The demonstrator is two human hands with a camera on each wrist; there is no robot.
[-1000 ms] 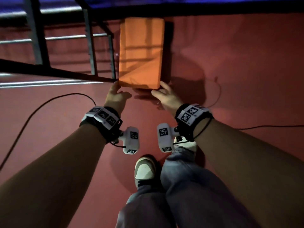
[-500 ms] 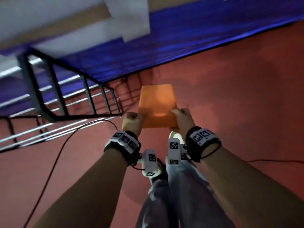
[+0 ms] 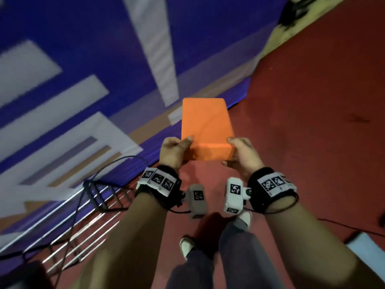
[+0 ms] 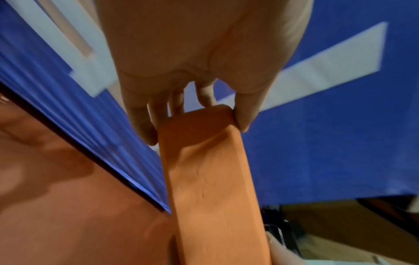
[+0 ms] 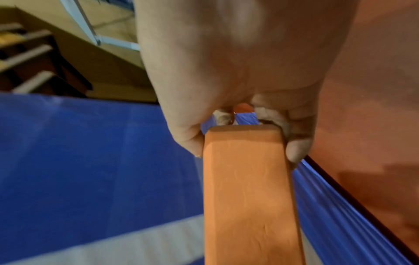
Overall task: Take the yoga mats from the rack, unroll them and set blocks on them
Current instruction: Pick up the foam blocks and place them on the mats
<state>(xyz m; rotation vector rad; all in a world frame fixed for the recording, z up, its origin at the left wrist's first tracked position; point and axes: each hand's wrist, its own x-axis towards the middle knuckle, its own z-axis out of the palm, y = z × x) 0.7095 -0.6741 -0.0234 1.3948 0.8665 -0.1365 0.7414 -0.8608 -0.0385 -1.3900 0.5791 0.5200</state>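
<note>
An orange foam block is held in the air in front of me, above the red floor. My left hand grips its near left corner, thumb on top and fingers underneath. My right hand grips the near right corner the same way. In the left wrist view the orange block runs away from my left hand, pinched between thumb and fingers. In the right wrist view the orange block sits clamped in my right hand. No yoga mat is in view.
A dark metal rack with pale bars stands low on the left, a black cable looping over it. A blue wall with white and tan stripes fills the upper left. My feet stand on the floor below. A pale object lies bottom right.
Both hands closed on the orange block, which lay on the floor by the rack, and lifted it up. My head has come up, so the wall now fills the view.
</note>
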